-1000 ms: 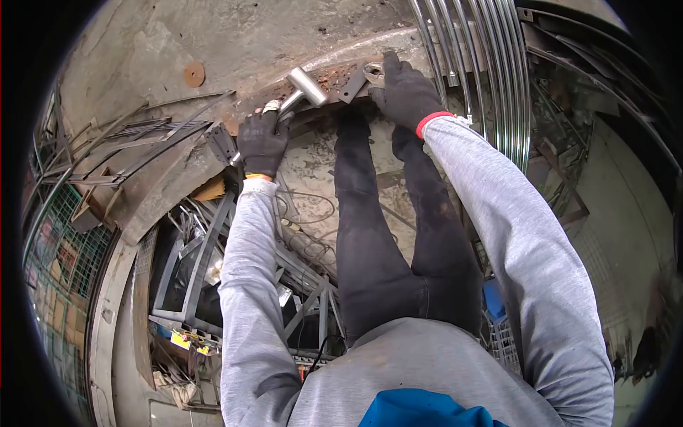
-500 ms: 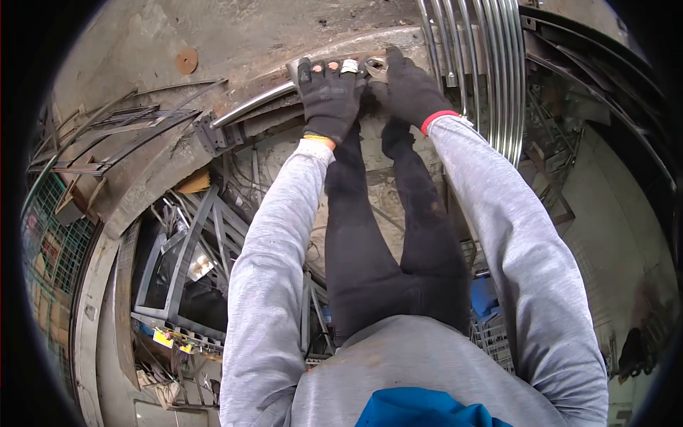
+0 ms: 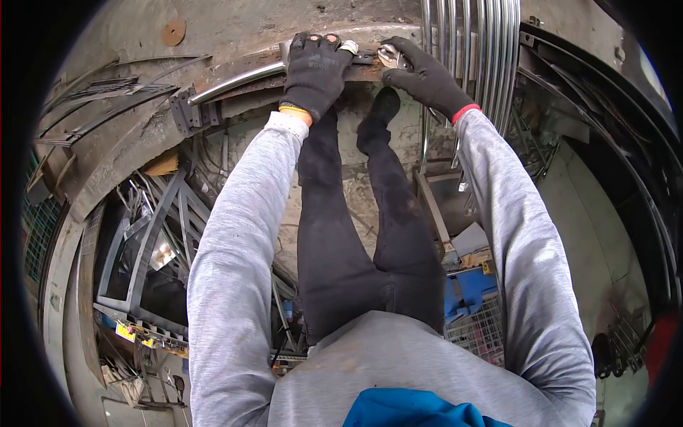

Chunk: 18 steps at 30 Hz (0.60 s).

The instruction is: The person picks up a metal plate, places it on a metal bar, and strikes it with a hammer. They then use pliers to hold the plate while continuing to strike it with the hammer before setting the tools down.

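My left hand [image 3: 315, 75], in a black glove with some fingertips bare, is closed over the end of a shiny metal tube [image 3: 238, 83] at the bench edge. White wrapping covers one of its fingers. My right hand [image 3: 430, 80], also black-gloved, pinches a small curved silvery metal piece [image 3: 391, 57] between thumb and fingers. Between the two hands lies a dark flat metal part [image 3: 364, 59] on the bench. The tube's far end rests by a dark bracket with holes [image 3: 191, 112].
Several long chrome tubes [image 3: 487, 64] lie across the bench right of my right hand. Thin dark rods [image 3: 117, 92] are at the left, with a brown disc [image 3: 173, 33] behind. Below stand a grey metal frame [image 3: 153, 242], a blue object [image 3: 469, 288] and a wire rack [image 3: 480, 331].
My right hand has moved right, away from my left hand, with the silvery piece in it. The dark flat part between them now shows. The view has shifted slightly.
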Available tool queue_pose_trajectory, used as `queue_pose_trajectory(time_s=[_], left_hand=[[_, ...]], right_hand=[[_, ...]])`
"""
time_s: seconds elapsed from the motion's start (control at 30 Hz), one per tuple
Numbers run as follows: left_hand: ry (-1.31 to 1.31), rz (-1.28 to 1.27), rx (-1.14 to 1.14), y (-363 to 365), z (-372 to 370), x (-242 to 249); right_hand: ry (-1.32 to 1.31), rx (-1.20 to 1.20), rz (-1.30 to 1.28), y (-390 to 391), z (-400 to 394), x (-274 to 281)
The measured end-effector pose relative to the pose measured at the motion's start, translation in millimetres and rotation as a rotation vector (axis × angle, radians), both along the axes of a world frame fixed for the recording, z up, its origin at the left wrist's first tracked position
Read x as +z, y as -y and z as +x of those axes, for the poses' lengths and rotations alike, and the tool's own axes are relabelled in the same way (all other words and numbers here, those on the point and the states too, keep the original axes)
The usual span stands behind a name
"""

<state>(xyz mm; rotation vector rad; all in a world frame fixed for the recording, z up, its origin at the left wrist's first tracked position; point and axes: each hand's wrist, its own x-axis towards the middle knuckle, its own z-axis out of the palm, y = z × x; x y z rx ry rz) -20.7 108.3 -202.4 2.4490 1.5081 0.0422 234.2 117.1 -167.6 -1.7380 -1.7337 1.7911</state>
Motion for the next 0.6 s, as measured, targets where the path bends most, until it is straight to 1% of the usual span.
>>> queue_pose_trajectory(time_s=[0.13, 0.2, 0.23, 0.3, 0.4, 0.5, 0.53, 0.6], left_hand=[[0.076, 0.034, 0.021, 1.1, -2.2, -1.9], [0.091, 0.051, 0.032, 1.0, -1.9, -6.5], [0.107, 0.072, 0.034, 1.1, -1.2, -6.8], [0.098, 0.025, 0.06, 2.7, -1.3, -6.3], [0.071, 0.062, 0.025, 2.5, -2.3, -8.0], [0.134, 0.041, 0.051, 5.6, -1.8, -12.4], [0.133, 0.054, 0.05, 5.9, -1.5, -13.0], [0.133, 0.067, 0.049, 6.0, -2.0, -14.5]], right_hand=[[0.093, 0.076, 0.032, 4.6, -7.4, -5.4], [0.053, 0.012, -0.07, 7.0, -9.6, -16.9], [0.052, 0.018, -0.074, 8.7, -10.1, -20.0], [0.065, -0.008, 0.062, 11.6, -7.6, -24.5], [0.037, -0.011, 0.059, 10.7, -5.4, -25.9], [-0.005, 0.016, 0.115, 10.9, -0.3, -36.2], [-0.005, 0.018, 0.114, 9.1, -2.7, -30.5], [0.004, -0.011, -0.049, 5.2, -6.1, -18.6]])
